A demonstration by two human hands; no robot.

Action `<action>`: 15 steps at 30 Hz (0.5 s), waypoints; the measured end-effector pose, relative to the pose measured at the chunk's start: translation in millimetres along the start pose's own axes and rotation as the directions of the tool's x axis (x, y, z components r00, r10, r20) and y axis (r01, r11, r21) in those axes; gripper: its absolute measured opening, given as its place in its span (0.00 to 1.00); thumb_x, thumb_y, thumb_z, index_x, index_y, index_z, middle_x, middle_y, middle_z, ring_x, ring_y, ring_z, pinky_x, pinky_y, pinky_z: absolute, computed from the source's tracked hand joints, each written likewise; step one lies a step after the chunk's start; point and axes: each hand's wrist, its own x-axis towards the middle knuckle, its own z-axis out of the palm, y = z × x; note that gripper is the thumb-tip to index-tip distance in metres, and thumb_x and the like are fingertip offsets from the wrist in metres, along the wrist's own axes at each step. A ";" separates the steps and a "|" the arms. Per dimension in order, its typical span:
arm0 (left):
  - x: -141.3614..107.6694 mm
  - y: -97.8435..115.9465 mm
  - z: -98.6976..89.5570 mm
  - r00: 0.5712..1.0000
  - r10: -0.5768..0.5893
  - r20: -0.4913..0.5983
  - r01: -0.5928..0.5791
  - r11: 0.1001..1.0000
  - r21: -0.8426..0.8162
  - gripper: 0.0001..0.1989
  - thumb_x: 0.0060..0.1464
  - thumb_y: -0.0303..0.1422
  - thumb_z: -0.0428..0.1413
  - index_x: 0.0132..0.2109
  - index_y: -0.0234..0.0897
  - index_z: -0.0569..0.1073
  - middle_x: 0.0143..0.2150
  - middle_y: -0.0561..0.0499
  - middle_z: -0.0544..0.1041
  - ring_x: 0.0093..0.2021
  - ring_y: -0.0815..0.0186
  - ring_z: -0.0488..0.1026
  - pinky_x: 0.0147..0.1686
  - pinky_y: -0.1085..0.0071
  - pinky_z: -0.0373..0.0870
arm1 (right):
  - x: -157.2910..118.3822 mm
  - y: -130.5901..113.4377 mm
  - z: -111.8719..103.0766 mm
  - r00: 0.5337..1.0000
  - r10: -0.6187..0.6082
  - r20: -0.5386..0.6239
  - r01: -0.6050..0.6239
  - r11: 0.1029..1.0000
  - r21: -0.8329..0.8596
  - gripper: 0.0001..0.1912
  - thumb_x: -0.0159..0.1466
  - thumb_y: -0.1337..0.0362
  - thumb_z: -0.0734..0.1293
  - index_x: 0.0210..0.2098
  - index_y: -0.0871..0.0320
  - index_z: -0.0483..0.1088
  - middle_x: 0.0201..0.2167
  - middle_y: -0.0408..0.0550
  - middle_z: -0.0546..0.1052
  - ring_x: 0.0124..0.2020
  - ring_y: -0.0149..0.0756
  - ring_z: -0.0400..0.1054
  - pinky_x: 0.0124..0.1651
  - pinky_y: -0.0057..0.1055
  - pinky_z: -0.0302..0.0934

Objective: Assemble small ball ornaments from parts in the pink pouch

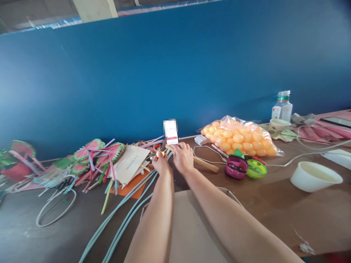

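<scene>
Near the back of the table, my left hand (162,164) pinches a small orange-yellow ball (160,153) between its fingertips. Close beside it, my right hand (183,157) is closed over the wooden handle of a hammer (205,164). The handle's free end sticks out to the right, and its dark head (164,143) shows just behind my left fingers. Right behind both hands a phone (172,138) with a lit screen leans against the blue panel. My palms are hidden from this angle.
A clear bag of orange balls (241,138) lies right of my hands, behind a purple pouch (236,167) and a green case (257,169). A white bowl (308,179) stands further right. Paper fans (89,151), papers (128,162) and pale blue cords (120,212) lie left.
</scene>
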 end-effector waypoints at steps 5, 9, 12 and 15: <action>-0.3 0.9 0.1 1.000 0.014 0.012 -0.014 1.000 -0.003 0.05 0.56 0.29 0.55 0.36 0.33 0.67 0.33 0.50 0.73 0.34 0.69 0.75 0.41 0.70 0.75 | 0.1 0.4 0.0 1.000 0.005 -0.008 -0.005 1.000 0.003 0.18 0.67 0.63 0.58 0.55 0.46 0.68 0.50 0.51 0.68 0.48 0.43 0.59 0.48 0.37 0.52; 1.0 -0.5 -0.6 1.000 0.018 0.009 -0.018 1.000 0.012 0.05 0.55 0.30 0.56 0.36 0.33 0.67 0.32 0.50 0.72 0.34 0.68 0.76 0.40 0.70 0.75 | -0.2 0.5 -0.2 1.000 -0.008 0.010 0.008 1.000 0.001 0.19 0.67 0.63 0.59 0.55 0.45 0.68 0.49 0.51 0.68 0.47 0.43 0.59 0.47 0.37 0.53; 1.5 -1.2 -1.0 0.999 0.027 0.021 -0.027 1.000 0.015 0.05 0.55 0.31 0.56 0.36 0.33 0.67 0.32 0.49 0.72 0.35 0.67 0.76 0.40 0.69 0.75 | -0.5 0.4 -0.1 1.000 -0.009 0.002 0.009 1.000 0.004 0.19 0.67 0.63 0.59 0.55 0.45 0.68 0.49 0.51 0.68 0.47 0.43 0.59 0.47 0.37 0.53; 2.1 -1.8 -1.0 0.999 0.029 0.014 -0.029 0.999 0.014 0.06 0.55 0.30 0.56 0.36 0.33 0.67 0.33 0.49 0.72 0.36 0.67 0.76 0.40 0.69 0.76 | -0.4 0.6 -0.1 1.000 -0.004 -0.004 0.004 1.000 0.011 0.19 0.66 0.64 0.59 0.55 0.46 0.69 0.50 0.51 0.68 0.47 0.43 0.59 0.48 0.36 0.53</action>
